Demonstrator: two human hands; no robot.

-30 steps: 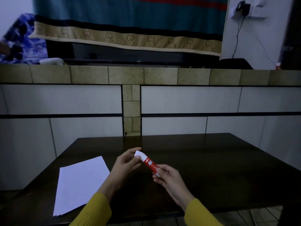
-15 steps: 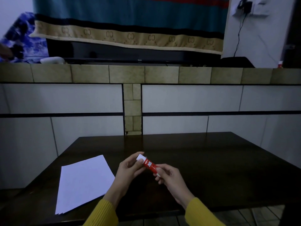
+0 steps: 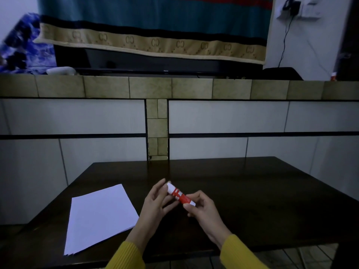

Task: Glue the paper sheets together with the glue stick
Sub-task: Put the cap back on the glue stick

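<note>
2 hands over a dark table (image 3: 252, 191): left hand (image 3: 155, 203) pinches the white cap end of the glue stick (image 3: 180, 194) between thumb and fingertips, right hand (image 3: 204, 209) grips its lower end with curled fingers. Stick: red, white-capped, held tilted above the table centre, cap toward 10 o'clock, lower end toward 4 o'clock. 1 stack of white paper sheets (image 3: 101, 216) lies flat at 9 o'clock of the hands, near the left hand, untouched.
</note>
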